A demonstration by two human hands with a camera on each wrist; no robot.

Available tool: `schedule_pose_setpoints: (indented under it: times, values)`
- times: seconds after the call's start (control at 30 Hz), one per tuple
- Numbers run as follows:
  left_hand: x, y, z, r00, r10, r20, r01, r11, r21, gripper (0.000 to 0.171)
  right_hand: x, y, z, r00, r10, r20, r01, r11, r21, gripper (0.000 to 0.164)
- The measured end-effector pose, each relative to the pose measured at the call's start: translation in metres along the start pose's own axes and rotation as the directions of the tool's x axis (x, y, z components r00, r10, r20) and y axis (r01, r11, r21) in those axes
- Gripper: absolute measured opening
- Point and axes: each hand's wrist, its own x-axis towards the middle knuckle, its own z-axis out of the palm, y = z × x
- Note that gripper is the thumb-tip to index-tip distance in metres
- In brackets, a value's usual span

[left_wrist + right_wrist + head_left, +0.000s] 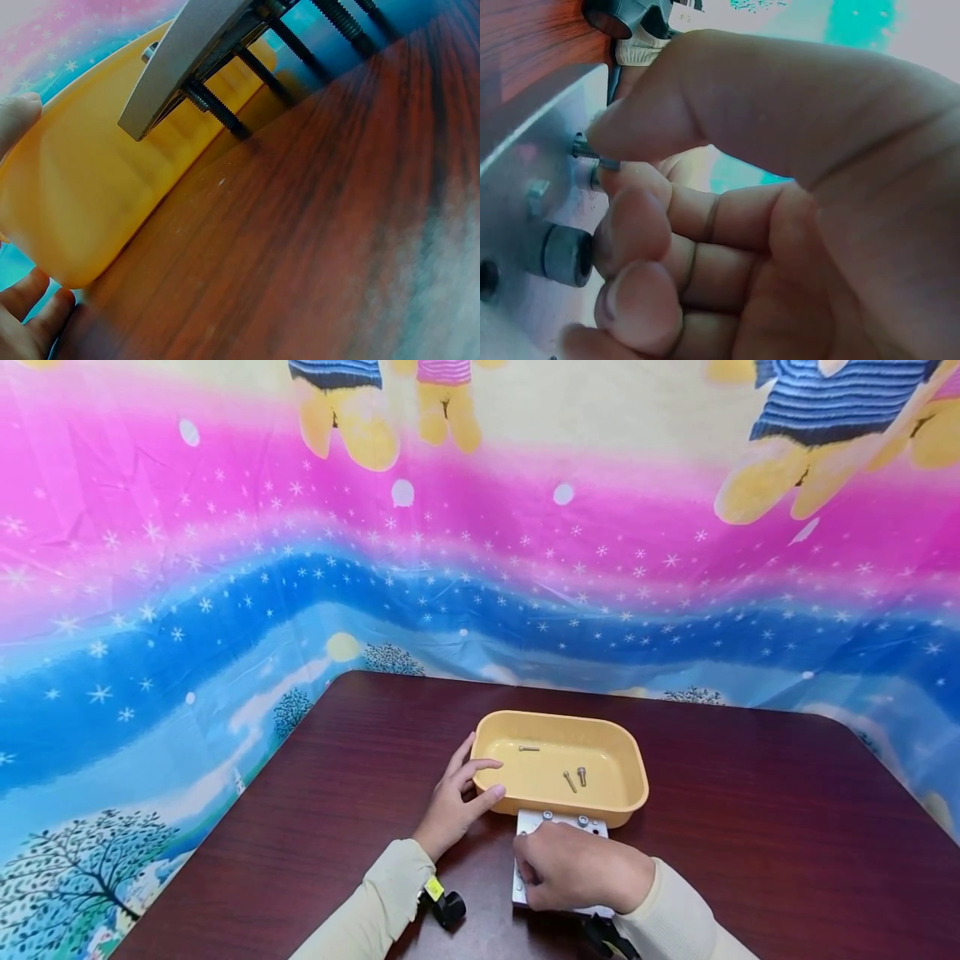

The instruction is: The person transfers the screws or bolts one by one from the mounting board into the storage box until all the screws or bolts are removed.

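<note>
My left hand (454, 797) rests at the left end of a yellow plastic tray (637, 789), its fingers spread and fairly straight over the rim. Two of its fingertips (51, 315) lie against the tray's corner in the left wrist view. My right hand (573, 864) is over a silver metal plate (600, 828) in front of the tray. Its thumb and forefinger pinch a thin screw (585, 147) at a hole in the plate. A larger socket-head bolt (568, 255) stands in the plate beside the fingers. Dark threaded shanks (259, 69) stick out below the plate.
Inside the tray lie a thin screw (528, 748), another thin screw (570, 782) and a thicker bolt (582, 777). The dark wooden table (750, 827) carries everything. A printed cloth (480, 568) hangs behind it. A small black camera (450, 908) is on the left wrist.
</note>
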Motion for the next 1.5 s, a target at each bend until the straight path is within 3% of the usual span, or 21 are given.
schedule_pose_setpoints:
  times: [0.67,0.97,1.1,1.3,1.5]
  values:
    - [0.0,0.0,0.001,1.0,-0.003,-0.007,0.003,1.0,0.013,0.029,-0.001,0.004,0.0,0.999,-0.026,-0.024,0.025,0.999,-0.03,0.02]
    - [0.001,-0.001,0.0,1.0,0.015,0.001,-0.015,1.0,0.014,0.03,-0.005,0.007,-0.012,1.0,-0.004,-0.015,0.004,0.999,0.046,0.012]
    - [0.001,-0.002,0.0,1.0,0.024,0.002,-0.024,1.0,0.006,0.031,-0.008,0.011,-0.02,0.998,-0.016,-0.054,0.019,0.998,0.056,0.014]
    - [0.001,-0.002,0.0,1.0,0.024,-0.004,-0.024,1.0,0.008,0.03,-0.018,0.018,-0.033,0.993,0.027,-0.117,-0.016,0.996,0.091,0.014]
    - [0.0,-0.002,0.0,1.0,0.031,0.0,-0.031,0.999,0.018,0.031,-0.027,0.028,-0.043,0.971,0.018,-0.237,-0.007,0.999,0.046,0.012]
